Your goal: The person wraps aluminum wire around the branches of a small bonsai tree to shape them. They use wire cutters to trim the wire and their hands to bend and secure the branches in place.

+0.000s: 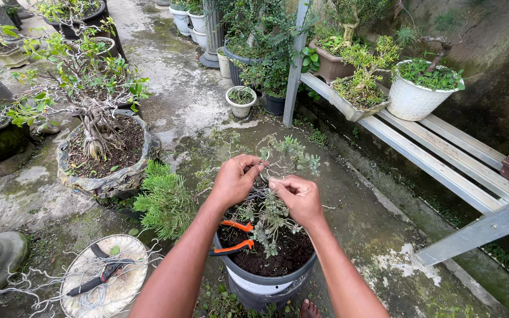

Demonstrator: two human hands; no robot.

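Both forearms are seen bare, no sleeves; left hand (235, 180) and right hand (299, 199) ungloved, one bare toe (308, 308) glimpsed.

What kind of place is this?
Likely an outdoor bonsai garden or nursery: potted shrubs on a metal bench, a small tree in a stone pot, and a mossy concrete floor.

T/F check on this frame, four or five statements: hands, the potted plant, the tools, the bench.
1. Both hands, left hand and right hand, pinch a thin branch of the small plant. True.
2. The orange-handled pruners are in the right hand. False: they lie on the soil in the dark pot.
3. A black-handled tool lies on a round stone slab. True.
4. The white pot stands on the ground. False: it sits on the metal bench.
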